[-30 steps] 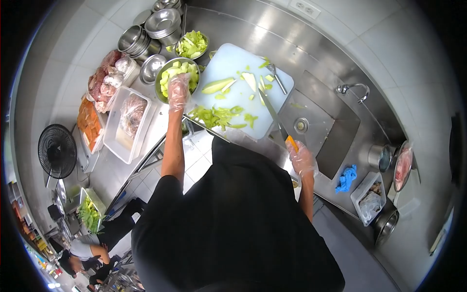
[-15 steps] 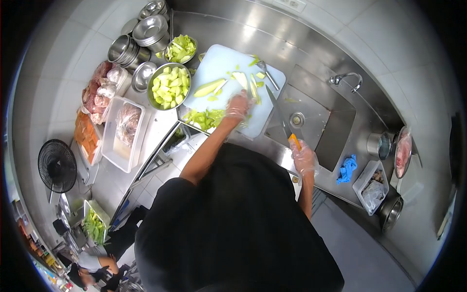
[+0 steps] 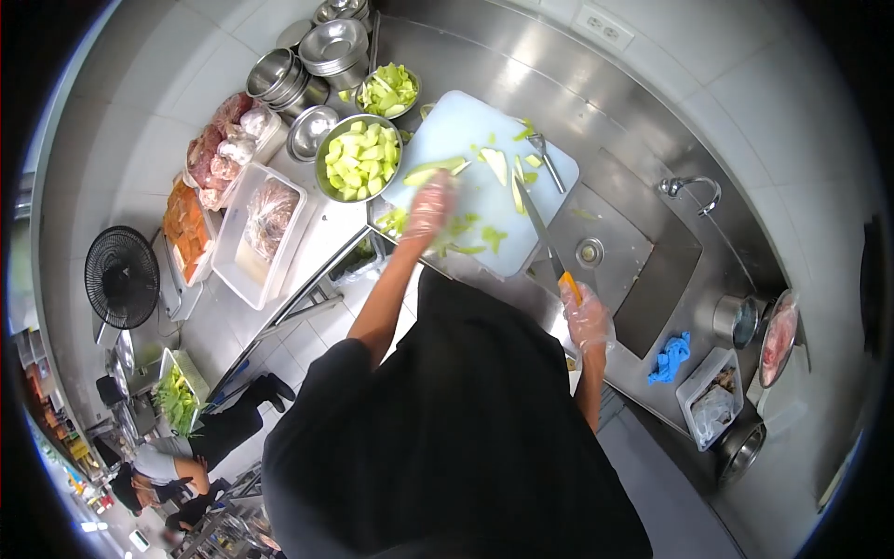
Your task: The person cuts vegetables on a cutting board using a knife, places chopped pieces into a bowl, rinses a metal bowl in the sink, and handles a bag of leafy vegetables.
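Note:
In a clear glove, my right hand [image 3: 587, 319] is closed on the orange handle of a long knife [image 3: 544, 231], its blade tip over the right side of the white cutting board [image 3: 512, 247]. My left hand [image 3: 432, 207], gloved too and blurred by motion, is over the board's left part, just below a long pale green vegetable piece [image 3: 434, 170]. Its fingers are too smeared to read. Pale slices [image 3: 495, 166], green peelings [image 3: 492, 238] and a peeler [image 3: 548, 163] lie on the board. Left of it stands a metal bowl of green chunks [image 3: 358, 160].
A smaller bowl of peelings [image 3: 388, 90], stacked metal bowls [image 3: 333, 47] and a plastic bin with bagged meat [image 3: 270, 219] stand left. The sink [image 3: 643, 279], faucet [image 3: 691, 193] and blue cloth [image 3: 670, 358] are right. Another person [image 3: 168, 470] is at the lower left.
My left hand went from the bowl of chunks to the board's middle, then left toward the long piece. My right hand still holds the knife. The view has shifted slightly.

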{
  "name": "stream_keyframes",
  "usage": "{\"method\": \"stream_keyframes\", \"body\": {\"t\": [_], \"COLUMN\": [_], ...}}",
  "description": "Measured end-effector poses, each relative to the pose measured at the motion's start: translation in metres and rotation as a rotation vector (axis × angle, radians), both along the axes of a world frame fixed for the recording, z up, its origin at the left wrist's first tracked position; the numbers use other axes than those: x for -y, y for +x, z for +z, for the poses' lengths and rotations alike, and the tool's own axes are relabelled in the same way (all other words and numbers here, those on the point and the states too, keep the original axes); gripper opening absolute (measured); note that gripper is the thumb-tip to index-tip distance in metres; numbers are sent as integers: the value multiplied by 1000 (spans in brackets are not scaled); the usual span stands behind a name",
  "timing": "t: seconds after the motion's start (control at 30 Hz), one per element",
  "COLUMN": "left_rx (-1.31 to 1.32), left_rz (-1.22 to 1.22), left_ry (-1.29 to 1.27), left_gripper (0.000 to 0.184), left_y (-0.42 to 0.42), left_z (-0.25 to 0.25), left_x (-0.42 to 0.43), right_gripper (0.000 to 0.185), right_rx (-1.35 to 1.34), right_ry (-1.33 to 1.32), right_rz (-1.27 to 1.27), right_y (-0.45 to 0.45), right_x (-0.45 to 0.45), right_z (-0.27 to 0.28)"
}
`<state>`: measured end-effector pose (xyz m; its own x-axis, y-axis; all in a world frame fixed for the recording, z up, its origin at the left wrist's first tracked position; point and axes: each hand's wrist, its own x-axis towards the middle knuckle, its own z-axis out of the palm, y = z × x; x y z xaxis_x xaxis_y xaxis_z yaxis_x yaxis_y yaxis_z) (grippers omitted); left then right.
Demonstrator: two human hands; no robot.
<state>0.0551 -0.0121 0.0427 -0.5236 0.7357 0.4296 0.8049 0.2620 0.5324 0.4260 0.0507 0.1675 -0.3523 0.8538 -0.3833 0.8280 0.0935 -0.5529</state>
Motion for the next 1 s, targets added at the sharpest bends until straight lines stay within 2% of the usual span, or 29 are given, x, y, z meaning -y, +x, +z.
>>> {"method": "stream_keyframes", "body": {"t": [0.03, 0.1, 0.13, 0.2, 0.27, 0.33, 0.4, 0.47, 0.53, 0.63, 0.73, 0.77, 0.87, 0.97, 1.0], "left_rx": [249, 583, 664, 631, 715, 500, -12, -28, -327, -374, -310, -261, -269, -595, -233], "left_rz": [132, 294, 324, 382, 448, 385, 193, -101, -286, -304, -419, -458, -648, -653, -562], "left_ry": [-147, -238, -180, -50, -36, -105, -247, -240, -317, -664, -816, -958, -1100, -615, -485], "left_gripper": [43, 47, 54, 62, 52, 42, 31, 30, 31, 29, 25, 24, 22, 18, 19], "left_y": [-32, -85, -100, -122, -121, -120, -117, -89, -84, -80, -93, -95, -121, -126, -125], "left_z": [4, 41, 82, 105, 133, 130, 96, 81, 32, -5, -4, -2, -19, 14, 25], "left_x": [16, 46, 55, 66, 66, 60, 48, 12, -23, -56, -80, -87, -95, -74, -67], "right_gripper": [47, 46, 46, 45, 45, 45, 46, 45, 45, 46, 46, 46, 45, 43, 42], "right_rx": [-3, 0, 2, 0, -31, -32, 0, -9, -9, 14, 34, 21, 15, 3, -1], "right_ry": [-14, -43, -38, -21, -9, -7, -22, -15, -6, 4, -10, -12, 13, 67, 83], "right_rz": [18, 61, 106, 195, 251, 276, 276, 282, 278, 254, 232, 222, 232, 316, 355], "right_y": [-2, -5, -8, -18, -21, -23, -25, -25, -23, -18, -8, -5, -9, -26, -32], "right_x": [0, 0, 1, 1, 3, 3, 5, 5, 7, 9, 11, 12, 14, 10, 8], "right_z": [0, 4, 9, 18, 13, 8, 5, 1, 1, 5, 8, 3, 3, -3, -8]}}
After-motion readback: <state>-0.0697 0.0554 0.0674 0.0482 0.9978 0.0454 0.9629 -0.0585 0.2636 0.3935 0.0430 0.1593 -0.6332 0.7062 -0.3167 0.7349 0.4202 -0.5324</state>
